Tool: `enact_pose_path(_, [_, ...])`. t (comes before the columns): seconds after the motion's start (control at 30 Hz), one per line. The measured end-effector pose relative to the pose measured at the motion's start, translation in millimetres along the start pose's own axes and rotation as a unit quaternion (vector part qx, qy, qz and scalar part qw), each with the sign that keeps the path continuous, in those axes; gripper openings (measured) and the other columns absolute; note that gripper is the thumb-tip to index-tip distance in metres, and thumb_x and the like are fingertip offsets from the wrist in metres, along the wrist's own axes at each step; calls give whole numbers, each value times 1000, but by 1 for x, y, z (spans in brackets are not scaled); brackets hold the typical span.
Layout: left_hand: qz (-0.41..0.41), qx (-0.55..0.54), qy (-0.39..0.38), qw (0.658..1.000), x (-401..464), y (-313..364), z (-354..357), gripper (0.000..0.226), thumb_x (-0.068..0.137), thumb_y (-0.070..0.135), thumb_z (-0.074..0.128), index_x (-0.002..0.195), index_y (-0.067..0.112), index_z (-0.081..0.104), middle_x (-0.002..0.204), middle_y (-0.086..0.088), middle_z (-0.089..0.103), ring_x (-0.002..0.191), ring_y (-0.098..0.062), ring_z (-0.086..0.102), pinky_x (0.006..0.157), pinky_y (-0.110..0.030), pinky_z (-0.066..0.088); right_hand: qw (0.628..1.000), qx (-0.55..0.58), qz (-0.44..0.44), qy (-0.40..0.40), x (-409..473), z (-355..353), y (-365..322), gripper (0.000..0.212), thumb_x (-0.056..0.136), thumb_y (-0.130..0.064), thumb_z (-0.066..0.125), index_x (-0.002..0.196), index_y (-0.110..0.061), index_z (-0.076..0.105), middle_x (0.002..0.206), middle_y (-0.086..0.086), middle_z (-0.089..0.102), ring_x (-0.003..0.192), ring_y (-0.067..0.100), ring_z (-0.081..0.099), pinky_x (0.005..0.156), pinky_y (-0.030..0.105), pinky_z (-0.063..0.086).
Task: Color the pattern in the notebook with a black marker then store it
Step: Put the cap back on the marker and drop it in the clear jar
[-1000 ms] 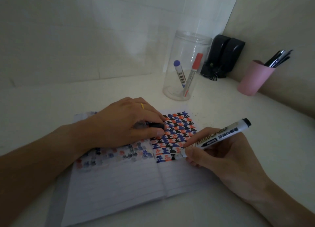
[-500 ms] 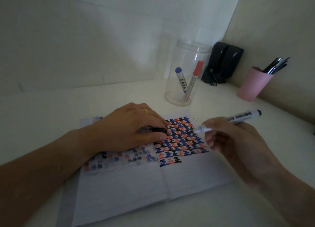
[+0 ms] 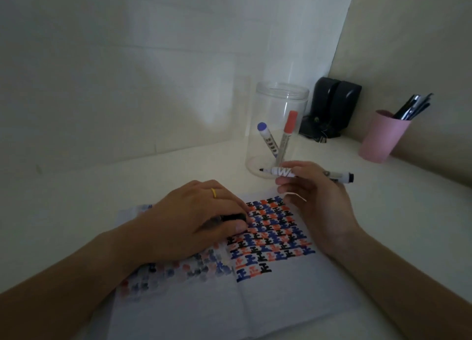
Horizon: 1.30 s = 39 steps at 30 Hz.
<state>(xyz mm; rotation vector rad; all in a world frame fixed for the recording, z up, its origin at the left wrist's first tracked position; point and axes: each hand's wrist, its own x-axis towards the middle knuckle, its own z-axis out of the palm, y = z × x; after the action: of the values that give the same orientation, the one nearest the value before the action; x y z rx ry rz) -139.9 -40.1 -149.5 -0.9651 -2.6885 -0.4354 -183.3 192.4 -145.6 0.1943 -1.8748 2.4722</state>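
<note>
An open lined notebook [image 3: 281, 301] lies on the white desk, with a black, blue and red pattern [image 3: 270, 237] on its right page. My left hand [image 3: 194, 224] rests flat on the left page and pinches the marker's black cap [image 3: 233, 217] between thumb and fingers. My right hand [image 3: 314, 199] hovers above the page's far right corner and holds the uncapped black marker [image 3: 281, 172] level, tip pointing left, in front of a clear jar [image 3: 277, 130].
The open clear jar holds a blue and a red marker [image 3: 287, 135]. A pink cup [image 3: 383, 137] of pens stands at the right by the wall. A black object [image 3: 332, 107] sits in the back corner. Walls close the desk at the back and right.
My right hand has lifted the marker off the pattern and carried it up and away toward the jar, turning it level. My left hand has stayed on the page with the cap.
</note>
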Motion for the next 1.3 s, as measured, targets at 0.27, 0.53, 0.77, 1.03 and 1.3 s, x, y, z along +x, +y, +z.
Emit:
enact_pose_path(0.27, [-167,-125,202,957,-3,-2,-2,30,101,42,35,109,32,63,105,20,65,102,2,59,82,-12,42,999,35,-1,16,4,-4,-1,9,84,-11,69,87,-5,74,65,9,66,62,20,59,60,29,51])
enact_pose_path(0.53, [-166,-25,164,972,-3,-12,-1,46,102,41,36,144,30,50,105,15,53,90,-6,55,75,-19,46,998,49,2,-36,0,-4,-6,29,79,-20,66,100,-2,77,84,19,76,73,24,69,72,32,55])
enact_pose_path(0.77, [-141,-4,143,980,-5,-11,-4,48,100,41,45,148,33,47,108,18,56,84,-7,58,74,-24,52,997,3,-36,-72,-8,4,-9,34,65,-32,76,92,-11,79,91,22,79,80,30,77,67,25,60])
enact_pose_path(1.03, [-112,-16,151,982,-3,-7,-6,49,99,42,47,147,35,48,106,21,53,86,-6,57,73,-20,50,994,-36,-34,-95,-10,6,-9,29,73,-23,73,95,-5,78,89,23,78,82,34,75,70,27,61])
enact_pose_path(1.3, [-148,-158,254,943,-7,5,-18,24,83,33,77,107,29,75,87,22,76,86,-3,71,79,-8,49,990,-1,-2,-143,-11,-1,-15,32,72,-18,74,99,-1,77,86,21,77,77,26,73,70,25,60])
